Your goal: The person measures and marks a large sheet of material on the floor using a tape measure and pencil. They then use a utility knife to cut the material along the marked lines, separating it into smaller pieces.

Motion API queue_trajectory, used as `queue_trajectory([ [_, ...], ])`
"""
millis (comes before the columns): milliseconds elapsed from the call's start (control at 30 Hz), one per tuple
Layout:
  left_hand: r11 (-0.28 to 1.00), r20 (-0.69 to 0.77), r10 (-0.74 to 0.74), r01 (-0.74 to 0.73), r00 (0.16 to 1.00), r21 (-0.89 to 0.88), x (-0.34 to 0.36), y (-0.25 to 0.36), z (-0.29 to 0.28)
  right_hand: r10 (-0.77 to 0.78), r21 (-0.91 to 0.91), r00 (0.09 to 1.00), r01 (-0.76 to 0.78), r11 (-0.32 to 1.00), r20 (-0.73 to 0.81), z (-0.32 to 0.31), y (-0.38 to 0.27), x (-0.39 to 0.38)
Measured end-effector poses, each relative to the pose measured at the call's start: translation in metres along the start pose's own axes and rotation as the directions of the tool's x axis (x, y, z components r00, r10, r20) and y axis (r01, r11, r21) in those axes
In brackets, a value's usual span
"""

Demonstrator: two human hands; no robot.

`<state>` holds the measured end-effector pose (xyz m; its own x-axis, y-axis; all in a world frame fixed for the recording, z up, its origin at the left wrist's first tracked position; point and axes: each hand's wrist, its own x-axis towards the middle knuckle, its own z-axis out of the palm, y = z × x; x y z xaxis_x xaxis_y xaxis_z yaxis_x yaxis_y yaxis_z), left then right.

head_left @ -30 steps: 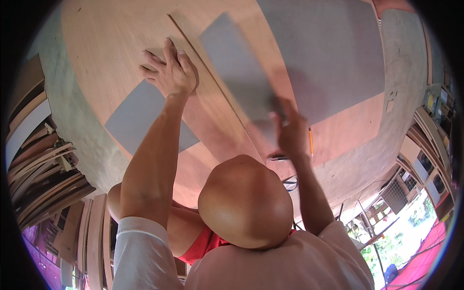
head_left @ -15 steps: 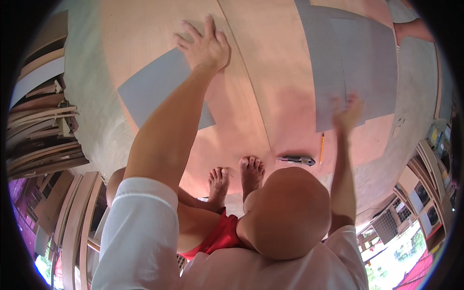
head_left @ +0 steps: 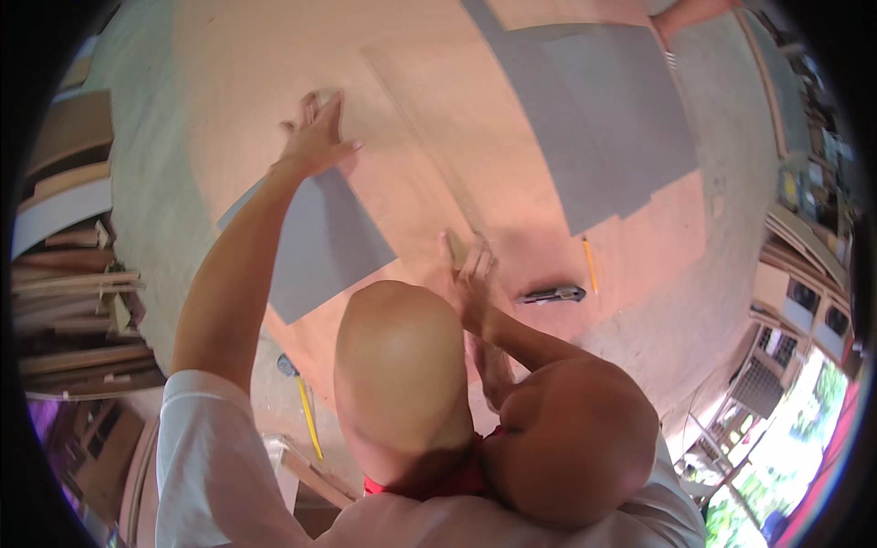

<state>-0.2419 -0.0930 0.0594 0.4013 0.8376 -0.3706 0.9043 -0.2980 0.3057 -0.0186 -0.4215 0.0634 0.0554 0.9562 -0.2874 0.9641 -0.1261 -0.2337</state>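
Note:
My left hand point(head_left: 318, 142) is open, fingers apart, on the pale plywood sheet point(head_left: 247, 110), at the far edge of a small grey sheet point(head_left: 324, 242). A long, thin straight line point(head_left: 425, 137), a strip or a board's edge, runs over the plywood. At its near end is my right hand point(head_left: 473, 279), slightly blurred, thumb and fingers apart; whether it touches the line is hard to tell. Beside that hand, to the right, lies a black and grey utility knife point(head_left: 553, 295). A yellow pencil point(head_left: 591, 266) rests just beyond it.
A larger grey sheet point(head_left: 603, 110) covers the plywood's right side. Another person's limb point(head_left: 694, 16) shows at the upper right. A tape measure point(head_left: 288, 366) with yellow blade lies left of my knee. Stacked boards point(head_left: 78, 301) line the left; wooden frames point(head_left: 804, 292) stand right.
My right hand has moved left, from the large grey sheet to the line's near end. My left hand has drawn nearer. My view and knees have shifted; the tape measure now shows.

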Motion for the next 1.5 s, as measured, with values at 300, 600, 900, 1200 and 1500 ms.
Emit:
queue_trajectory([
  [300,0.964,-0.394,0.112,-0.196,0.912,-0.181,-0.033,-0.047,0.033,-0.017,-0.275,1.000,0.018,0.961,0.006,0.030,0.024,0.011],
  [600,0.964,-0.216,-0.188,0.138,0.958,-0.229,-0.070,-0.060,0.013,-0.159,-0.011,0.983,0.161,0.987,0.093,-0.138,0.120,0.059],
  [900,0.939,0.034,-0.334,0.329,0.942,0.103,-0.078,-0.028,0.005,-0.204,-0.131,0.970,0.220,0.967,0.130,-0.163,0.173,0.095],
  [1200,0.957,-0.057,-0.289,0.289,0.956,-0.004,-0.093,-0.033,0.002,-0.203,-0.065,0.963,0.194,0.979,-0.175,-0.109,0.186,0.103],
  [1500,0.916,0.098,-0.393,0.399,0.914,-0.049,-0.125,-0.037,0.003,-0.221,0.227,0.974,0.228,0.947,-0.054,-0.033,0.078,-0.001],
])
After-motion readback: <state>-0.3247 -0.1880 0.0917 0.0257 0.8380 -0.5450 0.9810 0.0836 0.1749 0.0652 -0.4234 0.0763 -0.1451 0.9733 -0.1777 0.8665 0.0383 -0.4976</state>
